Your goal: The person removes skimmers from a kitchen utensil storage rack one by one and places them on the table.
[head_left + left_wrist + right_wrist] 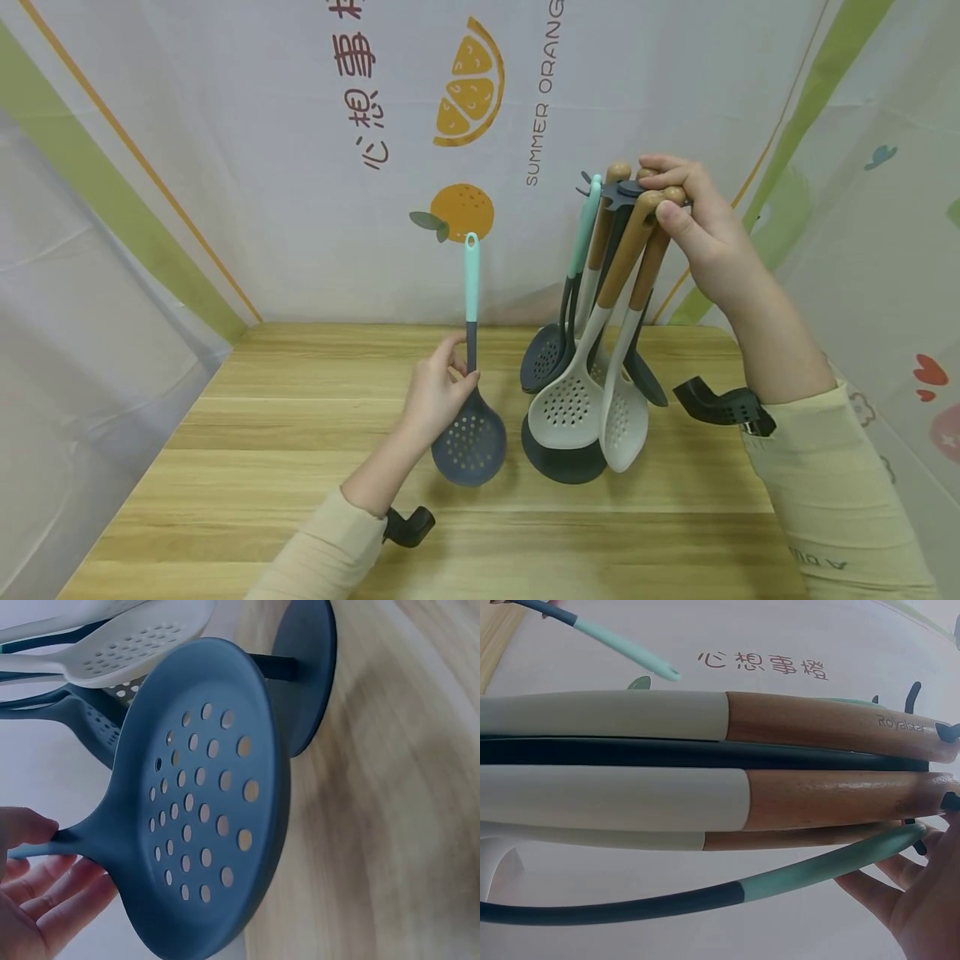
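Note:
My left hand (438, 387) pinches the dark neck of a skimmer (470, 446) with a mint handle between thumb and fingers. The skimmer hangs upright, its round holed bowl downward; in the left wrist view the bowl fills the middle, apart from the rack. At the top of a rotating utensil rack (621, 193), my right hand (705, 221) grips around the hooks and wooden handle ends, thumb in front. A white skimmer (567, 408) and a white slotted spoon (624, 425) with wooden handles hang in front. Part of my right hand (930, 900) shows behind the handles in the right wrist view.
The rack's round dark base (566, 467) stands on the wooden table (337, 467). Dark utensils, including a mint-handled skimmer (542, 358), hang at its left, and another dark utensil (645, 379) at its right. A printed white curtain (285, 208) lies behind the table.

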Demonstrator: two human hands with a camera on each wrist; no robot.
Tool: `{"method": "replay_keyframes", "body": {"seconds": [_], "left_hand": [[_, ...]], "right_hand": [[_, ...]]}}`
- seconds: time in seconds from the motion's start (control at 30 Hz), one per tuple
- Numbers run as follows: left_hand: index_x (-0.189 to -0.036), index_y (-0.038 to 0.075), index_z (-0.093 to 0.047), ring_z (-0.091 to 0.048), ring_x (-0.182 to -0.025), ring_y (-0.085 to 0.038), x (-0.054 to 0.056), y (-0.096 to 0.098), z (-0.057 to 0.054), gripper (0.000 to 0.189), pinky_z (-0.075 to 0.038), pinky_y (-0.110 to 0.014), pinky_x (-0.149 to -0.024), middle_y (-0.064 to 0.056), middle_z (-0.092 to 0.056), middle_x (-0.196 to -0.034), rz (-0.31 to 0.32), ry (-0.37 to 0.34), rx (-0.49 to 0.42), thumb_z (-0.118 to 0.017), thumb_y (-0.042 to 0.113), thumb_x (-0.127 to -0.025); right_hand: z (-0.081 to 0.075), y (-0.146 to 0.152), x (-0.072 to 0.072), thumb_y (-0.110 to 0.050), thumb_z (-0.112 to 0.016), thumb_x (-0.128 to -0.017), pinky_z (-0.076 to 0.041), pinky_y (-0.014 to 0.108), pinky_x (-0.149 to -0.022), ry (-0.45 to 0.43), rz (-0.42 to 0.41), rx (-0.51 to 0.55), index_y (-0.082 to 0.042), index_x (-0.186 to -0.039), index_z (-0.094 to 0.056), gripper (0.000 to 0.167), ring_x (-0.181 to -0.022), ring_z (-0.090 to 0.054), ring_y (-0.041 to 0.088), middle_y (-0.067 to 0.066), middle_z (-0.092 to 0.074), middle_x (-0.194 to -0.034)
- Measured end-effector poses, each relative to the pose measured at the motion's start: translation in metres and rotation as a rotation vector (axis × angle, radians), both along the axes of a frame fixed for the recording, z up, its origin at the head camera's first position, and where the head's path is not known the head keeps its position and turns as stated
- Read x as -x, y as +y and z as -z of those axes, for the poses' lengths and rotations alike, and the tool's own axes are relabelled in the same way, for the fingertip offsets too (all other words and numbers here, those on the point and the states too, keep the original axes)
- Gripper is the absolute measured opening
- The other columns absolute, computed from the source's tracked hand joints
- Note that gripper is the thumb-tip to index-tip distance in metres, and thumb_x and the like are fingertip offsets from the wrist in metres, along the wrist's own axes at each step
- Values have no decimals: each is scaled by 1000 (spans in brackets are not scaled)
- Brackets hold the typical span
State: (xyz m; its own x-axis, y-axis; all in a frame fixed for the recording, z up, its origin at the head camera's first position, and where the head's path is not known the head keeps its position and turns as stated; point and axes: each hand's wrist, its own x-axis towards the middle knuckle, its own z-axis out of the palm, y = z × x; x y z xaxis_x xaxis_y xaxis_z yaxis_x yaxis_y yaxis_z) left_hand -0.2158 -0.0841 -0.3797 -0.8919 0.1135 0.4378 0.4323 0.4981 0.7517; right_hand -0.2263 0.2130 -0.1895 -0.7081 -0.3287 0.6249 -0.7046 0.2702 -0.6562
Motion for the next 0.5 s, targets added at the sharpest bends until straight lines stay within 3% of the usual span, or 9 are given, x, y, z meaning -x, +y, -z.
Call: {"method": "replay_keyframes", "body": {"seconds": [0.37, 0.5], "left_hand": [[-127, -1, -52, -45, -39, -8, -2, 4, 12, 51, -39, -21, -37, -3, -61, -71, -23, -69, 58, -72, -5, -80], [-125, -1, -53, -46, -42, -9, -2, 6, 15, 51, -41, -21, -39, -1, -60, -69, -33, -78, 79, -73, -5, -79]], "right_hand": [[1, 0, 0, -29, -44, -100, -18, 39, -109, 8, 0, -8, -7, -122, -49, 31, -138, -25, 23, 4, -33, -148], [1, 1, 0, -30, -44, -100, -18, 38, -109, 16, 2, -9, -7, -123, -49, 32, -137, -26, 23, 4, -34, -147]]}}
